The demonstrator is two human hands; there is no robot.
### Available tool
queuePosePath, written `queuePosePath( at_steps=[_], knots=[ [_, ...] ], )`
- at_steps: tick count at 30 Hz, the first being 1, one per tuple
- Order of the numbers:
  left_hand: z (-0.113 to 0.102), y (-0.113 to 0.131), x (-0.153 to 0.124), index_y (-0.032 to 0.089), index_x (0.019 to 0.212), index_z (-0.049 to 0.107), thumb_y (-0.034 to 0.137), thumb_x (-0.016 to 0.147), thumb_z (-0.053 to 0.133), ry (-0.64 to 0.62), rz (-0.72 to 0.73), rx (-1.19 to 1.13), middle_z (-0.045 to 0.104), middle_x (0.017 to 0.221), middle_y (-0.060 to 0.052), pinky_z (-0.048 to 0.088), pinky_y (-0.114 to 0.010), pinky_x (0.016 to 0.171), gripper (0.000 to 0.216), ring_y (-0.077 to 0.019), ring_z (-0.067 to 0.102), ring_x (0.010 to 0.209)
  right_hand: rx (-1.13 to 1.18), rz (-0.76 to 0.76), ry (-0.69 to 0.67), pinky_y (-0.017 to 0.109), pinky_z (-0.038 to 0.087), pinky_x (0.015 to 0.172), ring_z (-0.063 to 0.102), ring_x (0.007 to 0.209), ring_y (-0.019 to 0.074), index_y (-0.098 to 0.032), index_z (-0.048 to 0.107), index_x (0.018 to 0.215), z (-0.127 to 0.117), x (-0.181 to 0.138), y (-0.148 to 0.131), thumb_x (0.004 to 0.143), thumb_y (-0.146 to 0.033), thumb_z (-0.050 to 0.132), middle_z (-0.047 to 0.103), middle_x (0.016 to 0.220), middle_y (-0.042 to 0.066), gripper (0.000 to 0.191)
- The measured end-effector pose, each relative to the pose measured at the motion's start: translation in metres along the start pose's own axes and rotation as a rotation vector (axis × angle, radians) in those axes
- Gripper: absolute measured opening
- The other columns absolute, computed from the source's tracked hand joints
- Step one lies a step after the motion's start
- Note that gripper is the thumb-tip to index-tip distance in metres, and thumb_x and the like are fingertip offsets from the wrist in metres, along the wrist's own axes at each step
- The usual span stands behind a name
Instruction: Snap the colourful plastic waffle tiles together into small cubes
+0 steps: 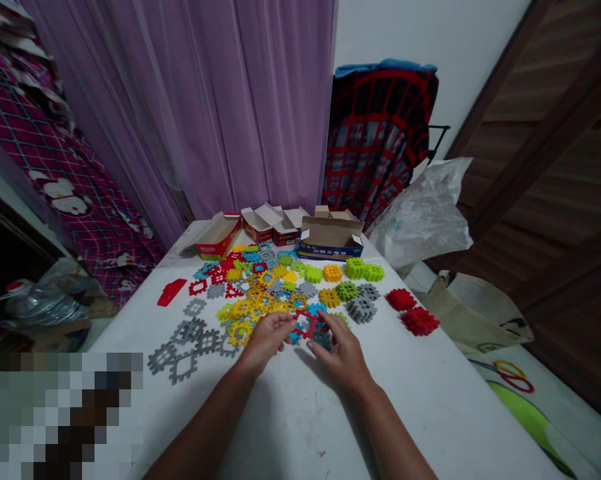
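Note:
Between my two hands is a red square building piece (305, 324) with toothed edges and an open middle. My left hand (269, 339) pinches it at its left edge. Close by on the right, my right hand (341, 350) has its thumb and fingers apart around the piece's right side; whether a fingertip touches it I cannot tell. Blue pieces (317, 309) lie just behind and under the red one. A loose heap of yellow pieces (260, 300) spreads beyond my left hand, with several grey pieces (207, 341) to its left.
Sorted stacks stand on the right: red (419, 321), grey (361, 309), yellow (329, 297) and light green (354, 268). Open cardboard boxes, one blue (330, 252) and one red (220, 241), line the white table's (300, 427) far edge. A plastic bag (425, 213) hangs at the right.

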State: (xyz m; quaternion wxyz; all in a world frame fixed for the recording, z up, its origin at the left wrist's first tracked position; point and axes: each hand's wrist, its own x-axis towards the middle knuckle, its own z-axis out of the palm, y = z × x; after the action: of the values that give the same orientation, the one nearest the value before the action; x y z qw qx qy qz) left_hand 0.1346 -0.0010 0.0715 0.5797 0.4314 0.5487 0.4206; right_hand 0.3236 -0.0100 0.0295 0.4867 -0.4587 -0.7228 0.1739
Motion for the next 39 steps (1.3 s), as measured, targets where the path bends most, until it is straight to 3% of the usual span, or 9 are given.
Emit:
queuePosePath(
  at_steps=[9,18,21,26,33,39],
  knots=[
    [0.001,-0.002,0.000,0.016,0.095,0.069,0.057,0.067,0.072,-0.060,0.045,0.010,0.066,0.075,-0.002,0.031,-0.020,0.042,0.050,-0.0102,0.057,0.057,-0.085,-0.037,0.048,0.030,0.055,0.066,0.065,0.083,0.0193,-0.022,0.061,0.120,-0.001,-0.001,0.000,0.080,-0.034,0.069,0.069,0.105,0.009,0.042],
    [0.011,-0.002,-0.003,0.016,0.104,0.065,0.049,0.063,0.078,-0.067,0.023,-0.058,0.068,0.080,-0.001,0.030,-0.018,0.040,0.054,-0.0092,0.059,0.058,-0.144,0.092,0.106,0.029,0.051,0.061,0.063,0.075,0.0181,-0.022,0.060,0.106,0.001,-0.002,-0.008,0.074,-0.041,0.074,0.067,0.090,0.004,0.040],
    [0.010,0.000,-0.001,0.015,0.099,0.065,0.048,0.064,0.076,-0.033,0.037,-0.064,0.068,0.078,-0.001,0.030,-0.018,0.040,0.049,-0.0087,0.057,0.055,-0.127,0.044,0.083,0.029,0.050,0.061,0.063,0.075,0.0180,-0.021,0.060,0.104,-0.001,-0.002,-0.009,0.076,-0.040,0.072,0.068,0.091,0.004,0.035],
    [0.003,0.005,0.001,0.016,0.096,0.066,0.048,0.064,0.074,-0.034,0.030,-0.013,0.066,0.073,0.001,0.028,-0.019,0.040,0.046,-0.0083,0.055,0.052,-0.041,-0.068,0.013,0.028,0.052,0.064,0.063,0.075,0.0164,-0.023,0.064,0.095,-0.011,0.001,-0.005,0.088,-0.031,0.061,0.068,0.089,0.005,0.011],
    [0.001,0.011,-0.003,0.017,0.093,0.064,0.047,0.063,0.072,-0.063,0.004,0.070,0.062,0.068,0.003,0.025,-0.018,0.040,0.043,-0.0057,0.048,0.047,-0.006,-0.087,-0.113,0.032,0.056,0.073,0.064,0.098,0.0206,-0.026,0.054,0.136,-0.023,0.004,0.004,0.084,-0.029,0.065,0.064,0.120,0.009,0.053],
    [0.002,0.013,-0.002,0.017,0.093,0.066,0.049,0.062,0.070,-0.098,0.005,0.120,0.061,0.066,0.004,0.026,-0.018,0.040,0.044,-0.0056,0.047,0.047,-0.013,-0.076,-0.179,0.031,0.055,0.073,0.064,0.101,0.0217,-0.026,0.060,0.127,-0.029,0.006,-0.001,0.082,-0.028,0.064,0.065,0.118,0.009,0.045]
  ],
)
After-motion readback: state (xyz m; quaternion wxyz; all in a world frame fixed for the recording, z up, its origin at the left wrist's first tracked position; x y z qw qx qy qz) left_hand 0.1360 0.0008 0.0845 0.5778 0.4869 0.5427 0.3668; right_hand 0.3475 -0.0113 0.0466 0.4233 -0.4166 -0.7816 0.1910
